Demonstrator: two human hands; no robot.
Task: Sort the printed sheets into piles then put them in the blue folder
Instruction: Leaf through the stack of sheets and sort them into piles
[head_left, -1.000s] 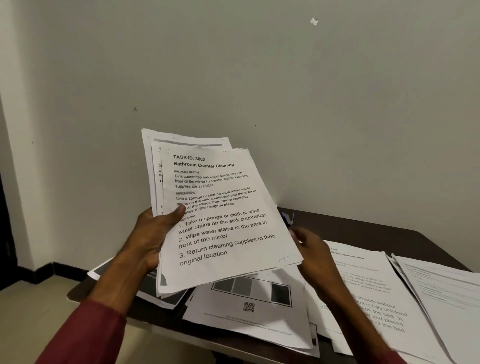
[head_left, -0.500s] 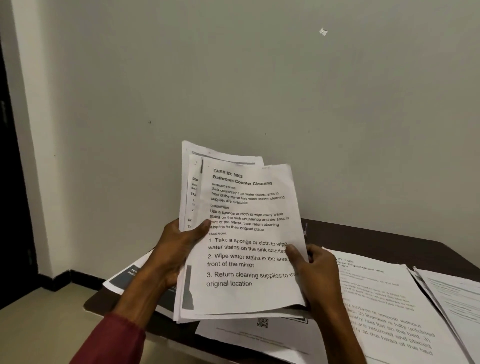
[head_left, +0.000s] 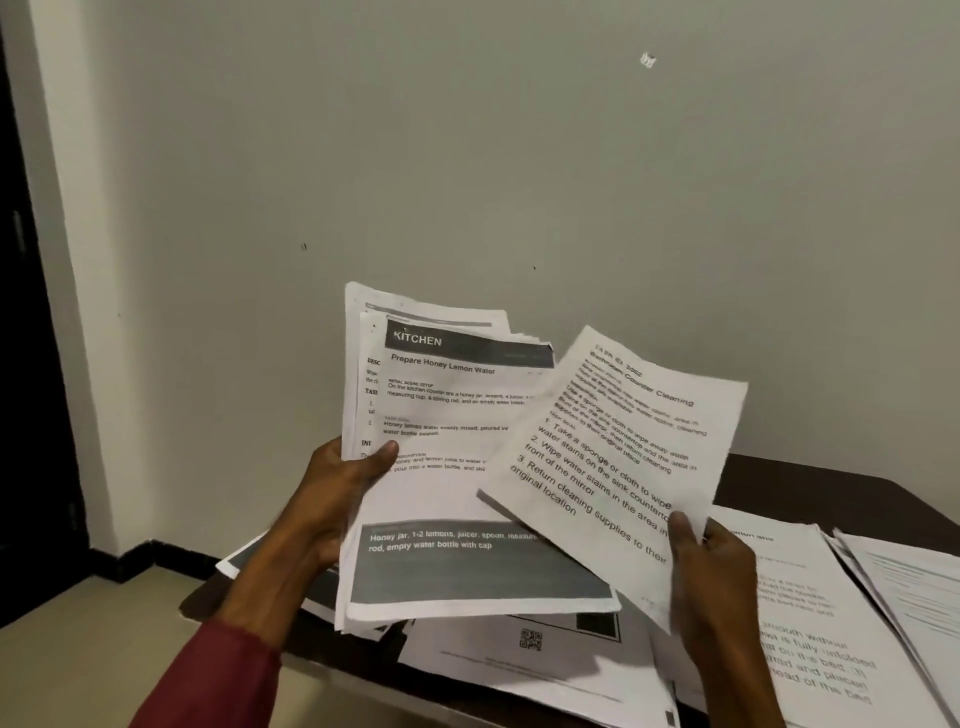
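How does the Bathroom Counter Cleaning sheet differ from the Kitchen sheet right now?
Look: the Bathroom sheet is plain text; the Kitchen sheet has dark bands top and bottom.
Pose: the Bathroom sheet is tilted clockwise; the Kitchen sheet is nearly upright.
Hold: the right hand pinches the Bathroom sheet alone; the Kitchen sheet tops the stack in the left hand.
Both are white printed sheets.

It appears to be a plain room serving as an office, where a dark brown wooden table strewn with white printed sheets stands against a bare off-white painted wall with black skirting above a beige floor.
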